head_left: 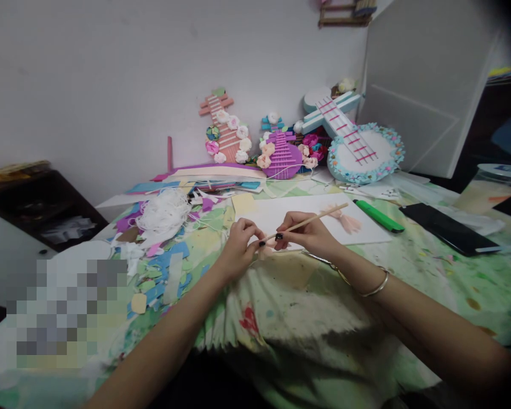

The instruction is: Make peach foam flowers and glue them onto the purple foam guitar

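Near the desk's (pixel 434 284) front edge I see forearms (pixel 361 275) converge: the right hand (pixel 305 230) holds a slanted stick (pixel 321 215) in a pinched grip; the left hand (pixel 240 244) pinches a peach scrap (pixel 271 244) at its lower end.

Paper scraps (pixel 155 292) and a paint-stained cloth (pixel 426 295) show a craft workspace.

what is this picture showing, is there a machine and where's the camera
No machine: these are a person's bare hands, seen from a single camera worn on the head, looking forward and down. The right hand holds a thin stick; the left hand is at its lower end, its exact grip too small to tell. A paint-stained cloth lies under white paper, a green marker, coloured scraps and tangled white string. Guitar-shaped crafts stand behind.
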### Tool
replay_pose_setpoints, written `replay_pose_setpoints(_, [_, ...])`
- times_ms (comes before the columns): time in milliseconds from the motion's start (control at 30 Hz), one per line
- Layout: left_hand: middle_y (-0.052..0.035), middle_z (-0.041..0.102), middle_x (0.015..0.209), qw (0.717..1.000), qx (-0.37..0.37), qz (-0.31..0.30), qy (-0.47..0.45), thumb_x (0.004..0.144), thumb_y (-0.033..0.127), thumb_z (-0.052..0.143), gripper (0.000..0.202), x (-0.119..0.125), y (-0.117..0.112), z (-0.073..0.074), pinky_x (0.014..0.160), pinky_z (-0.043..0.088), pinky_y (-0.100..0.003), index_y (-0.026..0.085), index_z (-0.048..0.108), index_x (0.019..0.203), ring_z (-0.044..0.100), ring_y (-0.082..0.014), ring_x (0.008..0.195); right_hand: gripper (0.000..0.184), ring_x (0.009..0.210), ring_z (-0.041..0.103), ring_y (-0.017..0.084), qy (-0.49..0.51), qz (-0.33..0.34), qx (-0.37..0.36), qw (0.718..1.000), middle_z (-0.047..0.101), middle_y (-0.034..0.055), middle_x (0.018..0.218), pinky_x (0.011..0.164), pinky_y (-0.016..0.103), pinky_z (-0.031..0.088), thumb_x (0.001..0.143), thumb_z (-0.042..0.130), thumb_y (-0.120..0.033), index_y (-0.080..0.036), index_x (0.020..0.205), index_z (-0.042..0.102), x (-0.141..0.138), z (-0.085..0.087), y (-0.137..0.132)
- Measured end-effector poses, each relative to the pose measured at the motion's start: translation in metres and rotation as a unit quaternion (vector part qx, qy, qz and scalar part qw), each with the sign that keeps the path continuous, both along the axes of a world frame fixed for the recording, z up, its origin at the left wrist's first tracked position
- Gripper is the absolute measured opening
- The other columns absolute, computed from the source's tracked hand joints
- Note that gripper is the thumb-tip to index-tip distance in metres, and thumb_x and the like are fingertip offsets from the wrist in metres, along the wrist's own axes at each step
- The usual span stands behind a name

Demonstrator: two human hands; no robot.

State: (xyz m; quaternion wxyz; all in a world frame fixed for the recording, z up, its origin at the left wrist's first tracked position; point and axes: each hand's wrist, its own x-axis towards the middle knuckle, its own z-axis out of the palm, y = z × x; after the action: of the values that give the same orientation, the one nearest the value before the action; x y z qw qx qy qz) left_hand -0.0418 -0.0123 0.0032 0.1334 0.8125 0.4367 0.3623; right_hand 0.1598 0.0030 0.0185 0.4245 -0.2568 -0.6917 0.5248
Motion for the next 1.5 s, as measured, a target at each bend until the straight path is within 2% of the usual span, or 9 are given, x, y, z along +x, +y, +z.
replay_pose_setpoints(133, [-0.0082, 0.05, 0.098, 1.0, -0.006, -0.004, -0.002, 0.081, 0.017, 0.049, 0.008, -0.0005, 0.0007, -0.0027, 0.095, 0.037, -0.042, 0.018, 0.057, 0.08, 0.047, -0.0218, 0.102, 0.024, 0.064, 0.068, 0.017, -0.002, 0.002, -0.004, 1.0, 0.068, 0.0047, 0.065, 0.059, 0.028, 0.054, 0.074, 0.069, -0.034, -0.014, 0.076, 0.057, -0.0011, 0.0022, -0.0017])
replay_pose_setpoints(333, [-0.0093, 0.047, 0.116, 0.999, 0.018, 0.033, -0.007, 0.082, 0.02, 0.051, 0.007, -0.0007, -0.0014, -0.0021, 0.102, 0.03, -0.046, 0.019, 0.058, 0.08, 0.041, -0.0251, 0.115, 0.027, 0.066, 0.068, 0.017, 0.0, 0.003, 0.01, 1.0, 0.068, 0.0048, 0.067, 0.064, 0.03, 0.054, 0.073, 0.07, -0.037, -0.014, 0.079, 0.058, -0.0015, 0.0046, -0.002])
replay_pose_setpoints(567, [-0.009, 0.05, 0.115, 0.997, 0.054, 0.056, 0.025, 0.082, 0.016, 0.051, 0.01, -0.002, -0.0019, 0.0008, 0.101, 0.028, -0.046, 0.019, 0.06, 0.079, 0.042, -0.0253, 0.114, 0.023, 0.067, 0.068, 0.018, -0.011, 0.004, 0.027, 1.0, 0.07, 0.0062, 0.069, 0.062, 0.03, 0.054, 0.073, 0.07, -0.034, -0.014, 0.079, 0.06, -0.0008, 0.0024, -0.0007])
replay_pose_setpoints(1000, [-0.0085, 0.05, 0.116, 0.994, 0.068, 0.071, 0.038, 0.08, 0.015, 0.053, 0.009, -0.0027, -0.0024, 0.0008, 0.101, 0.028, -0.045, 0.019, 0.06, 0.077, 0.041, -0.0261, 0.115, 0.013, 0.067, 0.068, 0.017, -0.047, 0.0, 0.015, 0.999, 0.07, 0.0053, 0.071, 0.064, 0.028, 0.054, 0.072, 0.067, -0.021, -0.013, 0.081, 0.063, 0.0003, 0.0049, -0.0015])
replay_pose_setpoints(1500, [-0.0071, 0.051, 0.115, 0.993, 0.072, 0.079, 0.045, 0.08, 0.017, 0.055, 0.007, -0.0037, -0.0008, -0.0011, 0.1, 0.03, -0.045, 0.02, 0.06, 0.076, 0.042, -0.025, 0.114, 0.017, 0.069, 0.068, 0.017, -0.072, 0.001, 0.019, 0.997, 0.07, 0.0056, 0.074, 0.064, 0.027, 0.053, 0.072, 0.066, -0.023, -0.012, 0.085, 0.064, 0.0019, 0.0043, 0.0003])
